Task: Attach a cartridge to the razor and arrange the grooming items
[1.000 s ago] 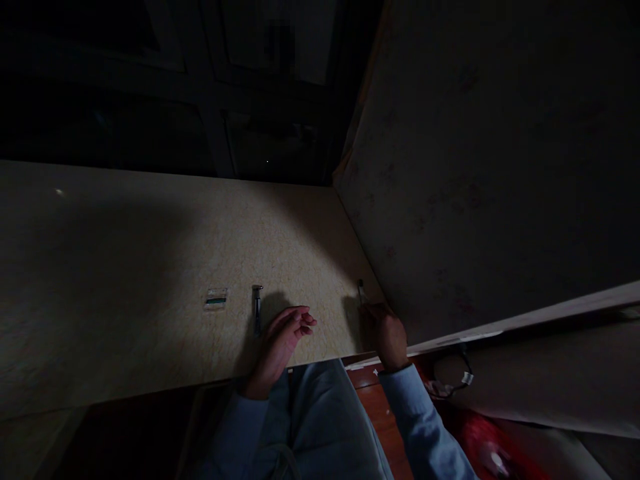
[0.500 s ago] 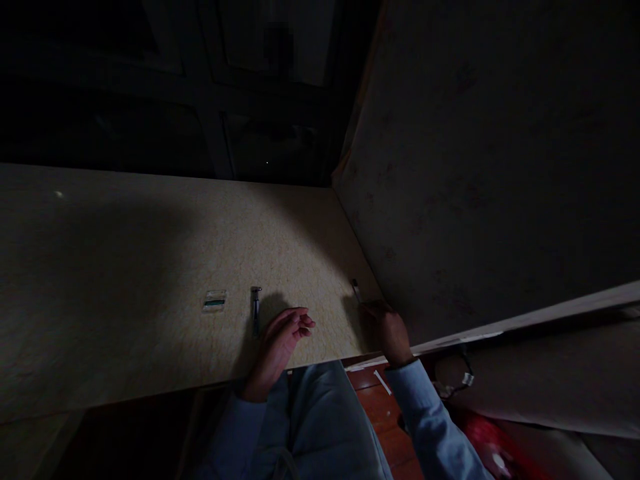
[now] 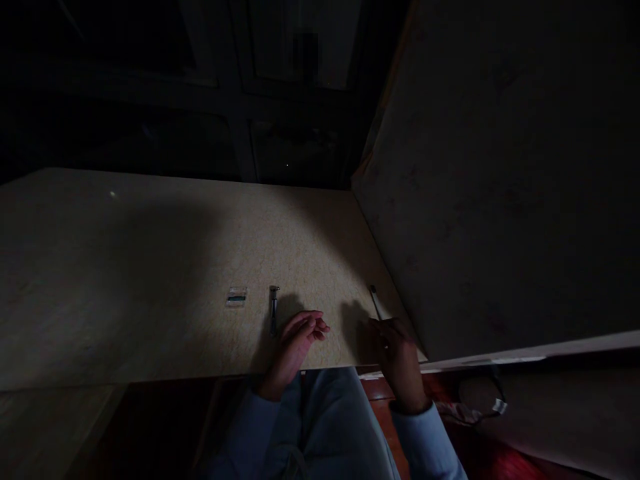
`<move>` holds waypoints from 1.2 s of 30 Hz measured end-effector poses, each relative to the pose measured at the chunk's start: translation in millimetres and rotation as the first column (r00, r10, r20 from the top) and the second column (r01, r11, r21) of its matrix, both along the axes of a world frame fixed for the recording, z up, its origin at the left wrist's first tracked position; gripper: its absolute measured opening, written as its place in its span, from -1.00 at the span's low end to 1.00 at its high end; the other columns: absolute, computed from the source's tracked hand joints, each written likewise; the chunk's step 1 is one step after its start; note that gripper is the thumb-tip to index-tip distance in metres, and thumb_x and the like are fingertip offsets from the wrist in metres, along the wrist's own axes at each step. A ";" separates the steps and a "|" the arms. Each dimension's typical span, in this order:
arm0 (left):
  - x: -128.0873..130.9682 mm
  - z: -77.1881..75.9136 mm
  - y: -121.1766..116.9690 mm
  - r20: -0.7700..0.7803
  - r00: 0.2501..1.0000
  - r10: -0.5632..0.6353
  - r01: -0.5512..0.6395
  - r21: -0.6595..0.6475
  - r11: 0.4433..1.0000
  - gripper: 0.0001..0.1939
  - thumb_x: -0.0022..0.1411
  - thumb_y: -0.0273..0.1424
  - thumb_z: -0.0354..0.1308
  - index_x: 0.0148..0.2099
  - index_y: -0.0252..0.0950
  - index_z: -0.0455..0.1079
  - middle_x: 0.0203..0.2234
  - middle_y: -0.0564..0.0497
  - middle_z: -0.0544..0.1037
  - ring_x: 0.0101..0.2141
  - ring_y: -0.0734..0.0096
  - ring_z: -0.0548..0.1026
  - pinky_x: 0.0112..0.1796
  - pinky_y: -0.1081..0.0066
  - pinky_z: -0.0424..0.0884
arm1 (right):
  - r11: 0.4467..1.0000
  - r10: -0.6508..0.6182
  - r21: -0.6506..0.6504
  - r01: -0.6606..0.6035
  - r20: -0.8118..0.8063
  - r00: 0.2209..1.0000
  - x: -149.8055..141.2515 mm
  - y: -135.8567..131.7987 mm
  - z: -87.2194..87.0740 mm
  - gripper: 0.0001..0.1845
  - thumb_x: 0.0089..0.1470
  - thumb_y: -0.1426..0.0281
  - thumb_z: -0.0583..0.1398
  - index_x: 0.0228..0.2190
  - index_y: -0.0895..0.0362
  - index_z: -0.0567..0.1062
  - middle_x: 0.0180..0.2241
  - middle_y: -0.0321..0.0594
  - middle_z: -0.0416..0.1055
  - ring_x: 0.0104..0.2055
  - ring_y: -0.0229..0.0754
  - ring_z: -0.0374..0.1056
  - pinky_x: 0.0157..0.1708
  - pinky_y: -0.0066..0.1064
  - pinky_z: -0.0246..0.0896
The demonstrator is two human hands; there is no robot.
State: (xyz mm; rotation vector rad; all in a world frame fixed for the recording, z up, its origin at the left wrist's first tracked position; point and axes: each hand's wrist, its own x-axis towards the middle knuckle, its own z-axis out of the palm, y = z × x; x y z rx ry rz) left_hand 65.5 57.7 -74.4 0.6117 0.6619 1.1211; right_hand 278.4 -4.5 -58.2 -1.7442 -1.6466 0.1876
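Note:
My left hand point(image 3: 297, 345) hovers over the table's front part, palm turned inward and fingers loosely bent, holding nothing. Just left of it lies a razor point(image 3: 273, 313) with a shiny head at its far end. Further left is a small clear case point(image 3: 237, 297) with a dark stripe across it. My right hand point(image 3: 399, 357) is near the table's right edge, its fingers bent with a gap at the thumb. Beyond its fingertips a thin pale stick with a dark tip, like a small brush point(image 3: 376, 303), lies on the table; its near end is hidden by the fingers.
The pale marbled table point(image 3: 190, 267) runs left, dimly lit, with shadows across it. A wall point(image 3: 475, 233) closes off its right side, and a dark window or panel point(image 3: 240, 147) stands behind. My legs point(image 3: 330, 420) are below the front edge. A cable with a tag point(image 3: 499, 405) is at lower right.
My view has turned slightly left, shifting the scene rightward. My right hand has drawn back toward me, showing more of the small brush, which stays in place. My left hand keeps its pose.

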 end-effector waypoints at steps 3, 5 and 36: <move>-2.6 -1.4 -5.2 -0.059 0.998 0.028 -0.026 0.039 0.999 -0.64 0.05 -0.19 0.44 -0.21 -0.35 0.58 -0.45 -0.05 0.60 -0.37 0.34 0.56 -0.35 0.38 0.43 | 0.988 0.152 -0.003 -0.152 -0.065 0.986 -30.2 2.2 -4.3 -0.66 0.34 0.35 0.06 -0.17 0.14 0.64 -0.32 -0.06 0.52 -0.33 -0.11 0.50 -0.32 -0.34 0.41; -13.7 -0.3 -8.9 -0.133 0.991 0.025 -0.015 0.072 0.997 -0.62 0.07 -0.15 0.42 -0.19 -0.34 0.57 -0.46 -0.04 0.59 -0.42 0.37 0.53 -0.38 0.39 0.42 | 0.971 0.234 -0.022 -0.236 -0.073 0.969 -46.9 4.9 -8.8 -0.66 0.34 0.37 0.06 -0.19 0.12 0.64 -0.31 -0.07 0.54 -0.31 -0.11 0.52 -0.29 -0.35 0.42; -168.1 5.4 45.5 -0.747 0.289 0.599 0.185 0.657 0.731 -0.44 0.05 -0.21 0.44 0.12 -0.09 0.51 0.02 -0.11 0.61 0.06 0.00 0.50 0.14 0.07 0.37 | 0.950 0.312 0.062 -0.307 -0.258 0.914 -98.6 20.1 16.8 -0.75 0.31 0.29 0.17 -0.17 0.10 0.64 -0.33 -0.12 0.56 -0.37 -0.16 0.48 -0.39 -0.39 0.43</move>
